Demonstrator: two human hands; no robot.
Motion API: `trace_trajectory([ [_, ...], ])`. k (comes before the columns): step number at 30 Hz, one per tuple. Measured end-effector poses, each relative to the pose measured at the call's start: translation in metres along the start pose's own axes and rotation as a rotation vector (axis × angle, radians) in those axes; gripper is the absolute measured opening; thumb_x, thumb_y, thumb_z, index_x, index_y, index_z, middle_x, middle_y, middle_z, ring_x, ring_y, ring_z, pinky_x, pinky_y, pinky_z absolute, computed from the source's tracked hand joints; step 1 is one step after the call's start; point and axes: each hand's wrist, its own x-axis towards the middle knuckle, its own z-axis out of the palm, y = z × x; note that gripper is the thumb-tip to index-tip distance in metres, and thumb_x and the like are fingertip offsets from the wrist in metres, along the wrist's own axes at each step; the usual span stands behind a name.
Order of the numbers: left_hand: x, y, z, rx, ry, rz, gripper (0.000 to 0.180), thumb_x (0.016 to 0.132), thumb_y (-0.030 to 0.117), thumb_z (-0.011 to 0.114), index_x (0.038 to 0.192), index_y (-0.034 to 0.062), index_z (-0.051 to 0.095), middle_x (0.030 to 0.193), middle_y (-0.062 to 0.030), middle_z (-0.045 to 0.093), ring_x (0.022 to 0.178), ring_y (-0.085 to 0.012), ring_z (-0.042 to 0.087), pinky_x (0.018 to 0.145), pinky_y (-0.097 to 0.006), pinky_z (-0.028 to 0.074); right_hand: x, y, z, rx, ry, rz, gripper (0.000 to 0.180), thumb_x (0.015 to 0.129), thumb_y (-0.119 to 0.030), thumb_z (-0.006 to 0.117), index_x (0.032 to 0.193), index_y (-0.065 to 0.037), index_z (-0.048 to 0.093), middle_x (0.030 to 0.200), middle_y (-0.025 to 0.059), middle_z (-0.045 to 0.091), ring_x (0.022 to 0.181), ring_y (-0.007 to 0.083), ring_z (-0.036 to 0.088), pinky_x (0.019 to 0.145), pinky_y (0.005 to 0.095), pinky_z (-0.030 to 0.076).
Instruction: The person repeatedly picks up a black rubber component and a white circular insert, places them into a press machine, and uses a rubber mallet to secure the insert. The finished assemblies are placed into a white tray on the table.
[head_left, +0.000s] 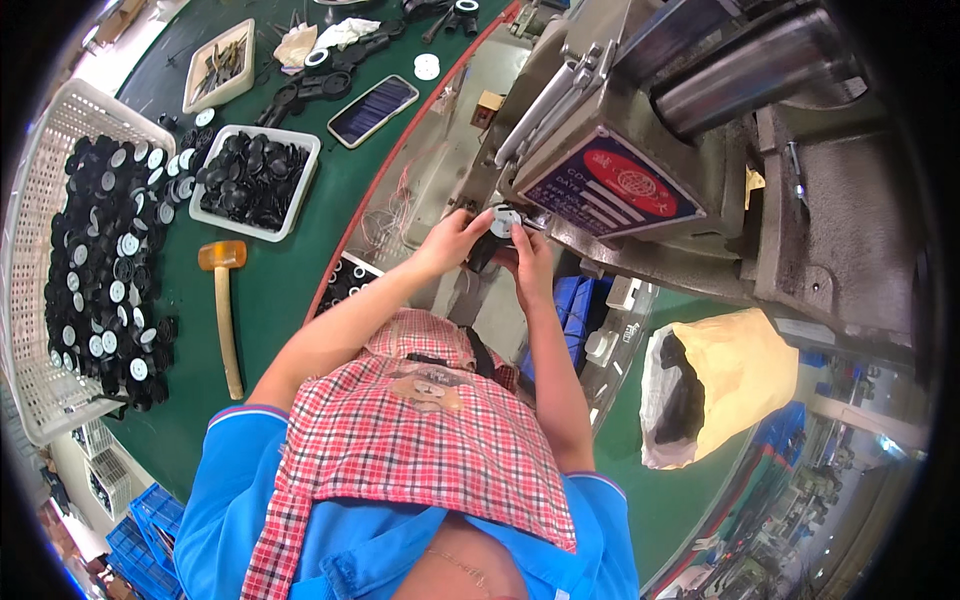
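White basket [21, 270] holds black and grey discs [129, 244]; paper sack [750, 370], something dark [682, 400]; white tray [236, 229], black caps [253, 182]; smaller tray [212, 101], tools [226, 64]. Left hand [447, 244] and right hand [534, 267] clamp their grip on a black part [484, 252], between white tray and sack

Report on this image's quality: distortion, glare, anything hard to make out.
Head view: the fisheye lens curves the green table's edges and leaves black corners; head view: bright streaks shine on the steel cylinder; head view: the black-and-grey part is small and partly covered by the left hand and right hand.
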Motion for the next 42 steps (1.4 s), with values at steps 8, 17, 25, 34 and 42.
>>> trace_trajectory([
  [8,-0.012,-0.035,-0.022,0.176,-0.091,0.118,0.046,0.099,0.041,0.058,0.083,-0.0011,0.066,0.063,-0.0096,0.064,0.059,-0.0181,0.065,0.059,-0.035,0.050,-0.011,0.020,-0.004,0.055,0.093,-0.018,0.048,0.099,-0.046,0.061,0.120,-0.002,0.057,0.101,0.0092,0.065,0.085,0.0189,0.068,0.074,0.0337,0.059],
  [17,-0.008,-0.022,-0.026,0.216,-0.119,0.105,0.048,0.099,0.041,0.058,0.079,-0.0021,0.066,0.061,-0.0047,0.062,0.050,-0.0110,0.057,0.047,-0.029,0.044,-0.057,0.070,-0.038,0.068,0.266,0.101,0.048,0.103,-0.042,0.052,0.120,0.002,0.059,0.100,0.0124,0.066,0.080,0.0220,0.068,0.074,0.0347,0.059],
  [25,-0.012,-0.016,-0.029,0.142,-0.131,0.041,0.048,0.097,0.042,0.061,0.081,-0.0022,0.069,0.064,-0.0069,0.066,0.055,-0.0135,0.064,0.055,-0.031,0.051,-0.049,0.074,-0.023,-0.010,0.244,0.079,0.035,0.103,-0.033,0.053,0.112,0.000,0.062,0.096,0.0089,0.066,0.081,0.0196,0.068,0.072,0.0318,0.057],
  [34,-0.012,-0.021,-0.030,0.018,-0.145,0.134,0.037,0.098,0.033,0.061,0.100,-0.0035,0.066,0.068,-0.0056,0.064,0.056,-0.0110,0.058,0.052,-0.028,0.047,-0.034,0.082,-0.019,-0.249,0.255,0.074,0.030,0.100,-0.031,0.059,0.105,-0.002,0.065,0.092,0.0069,0.069,0.076,0.0159,0.066,0.070,0.0293,0.055],
  [42,-0.108,-0.035,-0.142,-0.063,0.091,0.187,0.039,0.098,0.022,0.060,0.132,0.0045,0.052,0.083,-0.0050,0.065,0.065,-0.0084,0.057,0.060,-0.027,0.048,0.069,0.065,-0.060,-1.299,0.301,-0.478,0.030,0.098,-0.028,0.054,0.110,-0.004,0.069,0.106,0.0204,0.069,0.097,0.0389,0.066,0.085,0.0457,0.052],
])
